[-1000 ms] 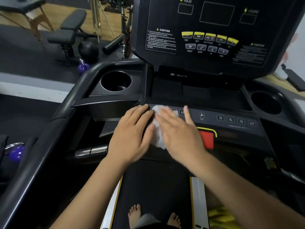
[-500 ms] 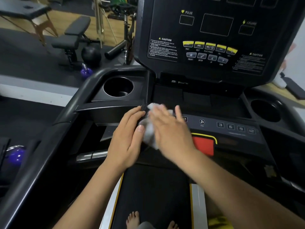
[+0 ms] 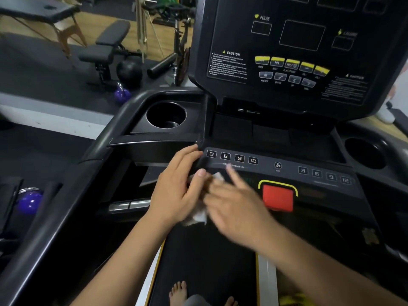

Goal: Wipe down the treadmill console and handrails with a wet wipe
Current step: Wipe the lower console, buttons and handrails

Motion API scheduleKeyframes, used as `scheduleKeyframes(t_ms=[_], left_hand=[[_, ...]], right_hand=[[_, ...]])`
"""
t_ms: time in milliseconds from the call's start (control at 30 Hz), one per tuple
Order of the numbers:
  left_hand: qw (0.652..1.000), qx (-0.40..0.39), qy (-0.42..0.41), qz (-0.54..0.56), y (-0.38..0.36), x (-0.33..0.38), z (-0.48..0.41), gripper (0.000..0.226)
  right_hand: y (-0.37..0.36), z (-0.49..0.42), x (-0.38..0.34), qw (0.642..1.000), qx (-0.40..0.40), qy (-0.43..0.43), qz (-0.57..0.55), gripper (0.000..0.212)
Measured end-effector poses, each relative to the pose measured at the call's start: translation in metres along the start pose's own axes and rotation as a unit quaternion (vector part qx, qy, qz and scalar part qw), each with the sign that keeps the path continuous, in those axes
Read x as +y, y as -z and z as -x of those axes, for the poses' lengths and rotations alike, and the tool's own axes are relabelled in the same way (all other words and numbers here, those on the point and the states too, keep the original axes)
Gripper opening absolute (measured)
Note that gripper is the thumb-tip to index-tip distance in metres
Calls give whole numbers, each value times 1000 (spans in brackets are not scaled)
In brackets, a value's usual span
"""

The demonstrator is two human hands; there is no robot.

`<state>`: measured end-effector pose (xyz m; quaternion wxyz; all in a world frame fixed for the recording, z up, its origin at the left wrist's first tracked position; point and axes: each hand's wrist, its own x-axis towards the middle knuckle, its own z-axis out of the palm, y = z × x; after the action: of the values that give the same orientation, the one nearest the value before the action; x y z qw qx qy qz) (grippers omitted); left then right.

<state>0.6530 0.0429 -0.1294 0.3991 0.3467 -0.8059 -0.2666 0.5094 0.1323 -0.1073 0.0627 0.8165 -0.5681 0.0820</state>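
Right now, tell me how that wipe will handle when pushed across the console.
Likely floppy: the wipe sags in crumpled folds between the left hand and right hand. Probably very light, as it looks thin. It may bunch rather than slide flat on the console.

Dark gym floor (image 3: 33,69), weight bench (image 3: 103,47), purple kettlebell (image 3: 122,93), black ball (image 3: 129,70)

I see the white wipe (image 3: 198,216) crumpled at the near lower edge of the black console (image 3: 234,36); the dark left handrail (image 3: 103,140) curves alongside.
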Motion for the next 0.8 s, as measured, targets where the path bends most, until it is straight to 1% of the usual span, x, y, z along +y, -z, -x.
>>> scheduleKeyframes(t_ms=[33,100,133,167,200,233,300,333,367,400,433,500,533,567,600,667,700,733,767,800], left_hand=[[1000,-1,3,-8,0,0,0,42],[1000,1,8,-16,-1,0,0,41],[1000,3,7,-18,-2,1,0,40],[1000,6,4,-18,-3,0,0,40],[1000,12,1,-17,-3,0,0,40],[1000,18,-2,-15,-3,0,0,40],[999,32,-3,-8,-3,-2,1,40],[999,33,-3,-4,-2,-3,1,40],[1000,31,-3,-4,-1,-2,1,40],[1000,27,-3,-7,-1,-2,0,40],[1000,22,-1,-11,-1,-2,0,39],[1000,21,9,-15,-3,-2,1,39],[999,26,11,-15,-3,-1,1,39],[999,32,9,-14,-4,-1,1,39],[999,39,6,-13,-4,-1,1,39],[999,51,4,-6,-4,-3,1,39],[999,54,7,5,-3,-4,0,39],[998,52,10,12,-2,-5,0,39],[999,48,11,12,-2,-5,-1,39],[999,42,10,5,-2,-4,-1,39]], right_hand=[[2,-1,17,999,21,-20,18,39],[11,-8,53,989,65,-127,26,35],[16,-13,61,981,76,-179,19,35],[15,-20,55,974,83,-209,27,35],[11,-27,39,974,86,-208,42,38],[4,-32,19,981,77,-171,45,41],[-10,-26,-17,996,53,-72,-3,42],[-10,-19,-20,998,35,-41,-31,40],[-6,-13,-10,998,37,-28,-34,39],[-2,-7,8,997,55,-43,-24,39],[1,-4,30,994,60,-85,-16,40],[12,-9,64,978,62,-198,-19,40],[13,-17,65,970,57,-234,-21,42],[9,-28,53,968,64,-243,-14,44],[4,-38,33,973,58,-222,-11,48],[-9,-42,-9,989,40,-137,-37,52],[-12,-35,-21,994,26,-90,-55,51],[-9,-26,-22,996,20,-61,-63,48],[-7,-16,-10,996,31,-52,-60,44],[-2,-8,7,995,36,-77,-56,44]])
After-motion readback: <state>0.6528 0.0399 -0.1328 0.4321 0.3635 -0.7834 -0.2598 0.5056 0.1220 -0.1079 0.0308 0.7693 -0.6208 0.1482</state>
